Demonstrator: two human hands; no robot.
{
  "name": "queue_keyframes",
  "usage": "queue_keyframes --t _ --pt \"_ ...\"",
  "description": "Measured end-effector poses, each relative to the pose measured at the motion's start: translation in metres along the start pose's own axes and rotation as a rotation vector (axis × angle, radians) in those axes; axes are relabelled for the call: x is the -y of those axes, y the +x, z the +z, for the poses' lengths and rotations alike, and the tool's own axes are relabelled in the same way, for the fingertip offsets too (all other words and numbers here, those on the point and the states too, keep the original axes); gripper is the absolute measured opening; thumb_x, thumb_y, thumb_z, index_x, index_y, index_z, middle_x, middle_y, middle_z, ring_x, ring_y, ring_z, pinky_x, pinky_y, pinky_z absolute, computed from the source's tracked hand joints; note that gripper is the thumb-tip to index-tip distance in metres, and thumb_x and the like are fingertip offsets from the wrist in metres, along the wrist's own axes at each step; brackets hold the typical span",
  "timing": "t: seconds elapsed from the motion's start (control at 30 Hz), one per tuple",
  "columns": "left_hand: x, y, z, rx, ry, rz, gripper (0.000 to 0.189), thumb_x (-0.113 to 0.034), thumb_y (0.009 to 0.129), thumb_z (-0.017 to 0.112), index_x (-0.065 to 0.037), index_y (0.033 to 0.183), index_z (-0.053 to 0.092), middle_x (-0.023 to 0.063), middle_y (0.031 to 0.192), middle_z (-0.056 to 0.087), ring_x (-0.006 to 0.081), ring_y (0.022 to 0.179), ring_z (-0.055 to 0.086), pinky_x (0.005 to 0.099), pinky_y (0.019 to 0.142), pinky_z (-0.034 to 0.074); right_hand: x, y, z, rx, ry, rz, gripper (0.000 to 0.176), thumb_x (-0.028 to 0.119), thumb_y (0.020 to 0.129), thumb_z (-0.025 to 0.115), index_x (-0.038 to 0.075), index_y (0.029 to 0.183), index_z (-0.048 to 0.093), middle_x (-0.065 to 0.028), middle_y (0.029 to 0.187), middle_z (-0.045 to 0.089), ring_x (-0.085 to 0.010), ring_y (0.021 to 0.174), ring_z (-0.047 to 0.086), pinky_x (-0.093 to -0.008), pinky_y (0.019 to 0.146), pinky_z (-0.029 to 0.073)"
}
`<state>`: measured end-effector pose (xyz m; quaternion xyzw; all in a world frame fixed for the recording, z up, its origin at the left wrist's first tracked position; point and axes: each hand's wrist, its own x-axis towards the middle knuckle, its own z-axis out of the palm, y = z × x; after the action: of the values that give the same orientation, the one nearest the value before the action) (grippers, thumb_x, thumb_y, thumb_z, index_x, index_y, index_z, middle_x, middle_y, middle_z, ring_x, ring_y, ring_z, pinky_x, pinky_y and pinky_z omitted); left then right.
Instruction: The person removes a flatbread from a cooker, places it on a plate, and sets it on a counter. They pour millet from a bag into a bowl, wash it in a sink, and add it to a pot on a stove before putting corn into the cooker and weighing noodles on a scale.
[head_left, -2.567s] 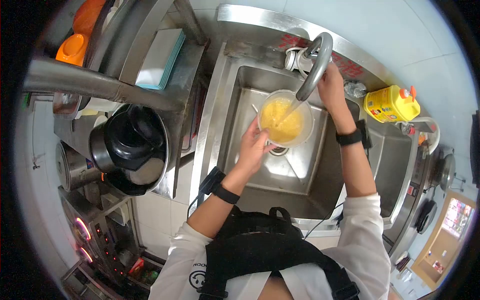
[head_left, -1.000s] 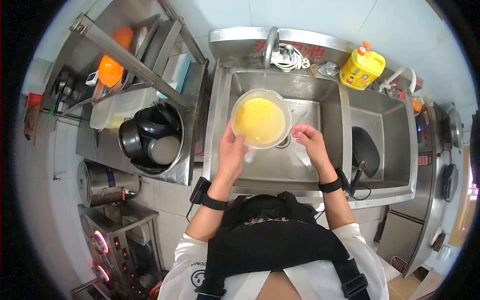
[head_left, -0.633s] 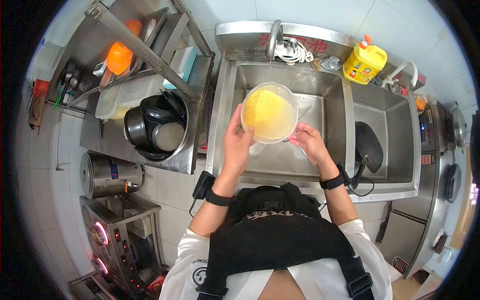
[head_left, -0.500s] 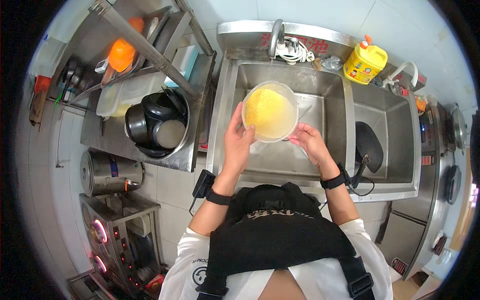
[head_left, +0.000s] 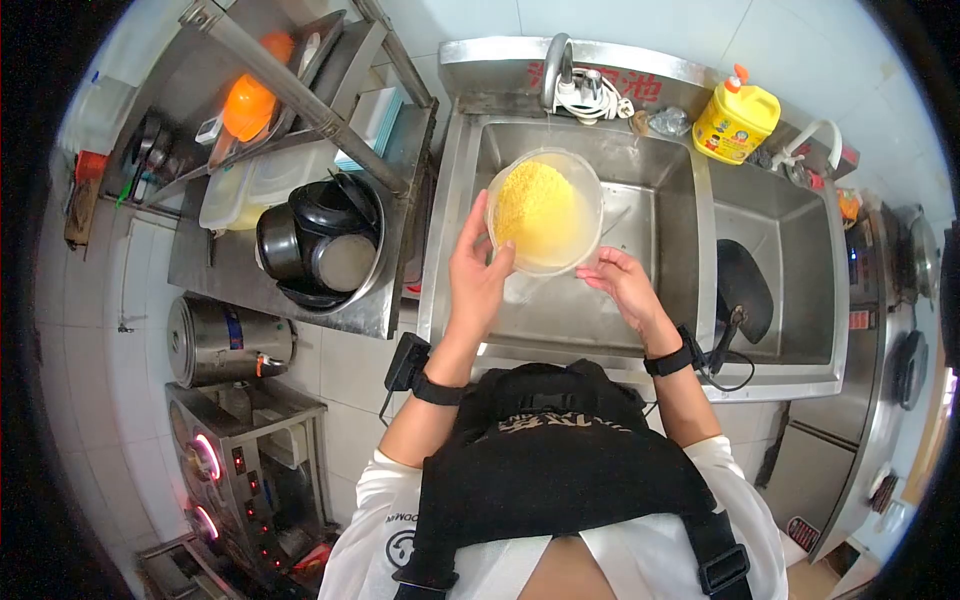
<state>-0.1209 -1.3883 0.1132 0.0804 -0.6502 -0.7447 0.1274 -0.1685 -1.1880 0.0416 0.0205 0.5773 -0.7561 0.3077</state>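
Observation:
A round clear container (head_left: pixel 545 212) with yellow grains and cloudy liquid is held over the large sink basin (head_left: pixel 650 290). My left hand (head_left: pixel 482 262) grips its left side, thumb on the near rim and fingers around the outside. At the container's lower right is my right hand (head_left: pixel 622 284), its fingers curled with the tips close together near the rim; whether they touch it or hold something small is unclear. The faucet (head_left: pixel 555 75) stands behind the container. Grains lie mostly at the container's left, with paler liquid on the right.
On the left, a metal shelf (head_left: pixel 210 270) bears a bowl of black pots (head_left: pixel 345 230). A yellow detergent bottle (head_left: pixel 736 122) stands behind the sink divider. The right basin holds a black pan (head_left: pixel 743 290). A steel drum (head_left: pixel 225 340) is at the lower left.
The container has shifted slightly up and right in view, and its grains have spread a little differently. Both hands keep nearly the same pose.

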Motion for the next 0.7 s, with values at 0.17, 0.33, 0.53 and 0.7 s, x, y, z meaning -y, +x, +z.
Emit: queue_keyframes --t 0.17,0.33,0.53,0.7 --pt "-0.006 0.003 0.003 -0.008 -0.061 -0.037 0.062 0.007 0.078 0.048 -0.005 0.135 0.025 0.0138 0.129 0.036 0.0195 0.112 0.044 0.0257 0.083 0.044 -0.005 0.001 -0.003 -0.027 -0.034 -0.001 0.023 0.004 0.085 0.039 0.002 0.104 0.052 -0.0076 0.095 0.060 -0.0128 0.085 0.057 -0.0245 0.077 0.044" --pt "-0.004 0.009 0.000 0.020 -0.008 0.053 0.062 0.007 0.078 0.049 -0.002 0.134 0.025 0.0139 0.133 0.032 0.0209 0.117 0.040 0.0300 0.094 0.037 -0.012 0.003 -0.007 -0.068 -0.109 -0.011 0.022 0.008 0.084 0.044 0.005 0.104 0.053 -0.0009 0.094 0.058 -0.0095 0.089 0.052 -0.0233 0.077 0.039" --pt "-0.012 0.011 0.000 0.024 0.031 0.063 0.062 0.006 0.077 0.051 -0.002 0.133 0.025 0.0136 0.135 0.031 0.0210 0.117 0.040 0.0307 0.096 0.035 -0.011 0.003 -0.006 -0.097 -0.160 -0.005 0.023 0.009 0.083 0.047 0.006 0.104 0.055 0.0003 0.095 0.057 -0.0091 0.087 0.051 -0.0240 0.076 0.038" --pt "-0.012 0.014 -0.002 0.032 0.042 0.081 0.063 0.006 0.077 0.052 -0.002 0.133 0.026 0.0128 0.135 0.031 0.0201 0.117 0.040 0.0302 0.095 0.035 -0.013 0.004 -0.006 -0.110 -0.147 -0.009 0.021 0.011 0.083 0.049 0.006 0.103 0.056 0.0003 0.094 0.057 -0.0093 0.087 0.051 -0.0241 0.075 0.038"
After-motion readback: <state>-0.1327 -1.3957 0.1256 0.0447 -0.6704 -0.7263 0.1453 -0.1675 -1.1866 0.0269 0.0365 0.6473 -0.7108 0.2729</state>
